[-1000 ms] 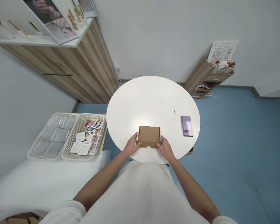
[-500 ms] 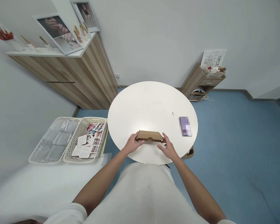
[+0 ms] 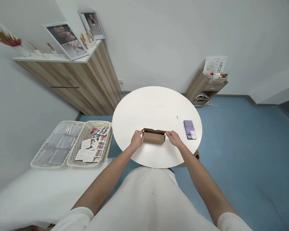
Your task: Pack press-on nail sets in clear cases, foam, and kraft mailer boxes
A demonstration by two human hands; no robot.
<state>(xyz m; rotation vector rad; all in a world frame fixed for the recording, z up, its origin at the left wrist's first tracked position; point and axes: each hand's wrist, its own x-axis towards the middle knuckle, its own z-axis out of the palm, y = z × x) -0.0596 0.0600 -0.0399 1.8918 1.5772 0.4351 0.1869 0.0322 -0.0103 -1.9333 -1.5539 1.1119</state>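
Note:
A small brown cardboard box (image 3: 154, 138) is on the white round table (image 3: 156, 102), near its front edge. Its lid flap leans toward me and its inside shows as a dark strip along the back. My left hand (image 3: 137, 138) grips the box's left end, thumb on the near side. At the right back corner, my right hand (image 3: 173, 138) pinches the cardboard edge with thumb and fingers. A purple phone-like object (image 3: 190, 129), blurred out in part, lies on the table to the right of my right hand.
Left of the table stand a basket of printed cards (image 3: 93, 144) and a basket of clear plastic packs (image 3: 60, 144). A wooden cabinet (image 3: 103, 73) is behind at left, a small shelf unit (image 3: 204, 86) behind at right. A brown box (image 3: 197, 154) shows below the table's right edge.
The box has turned so its opening now shows at the back. My right hand has gone from spread fingers beside it to pinching its corner. The view has shifted slightly.

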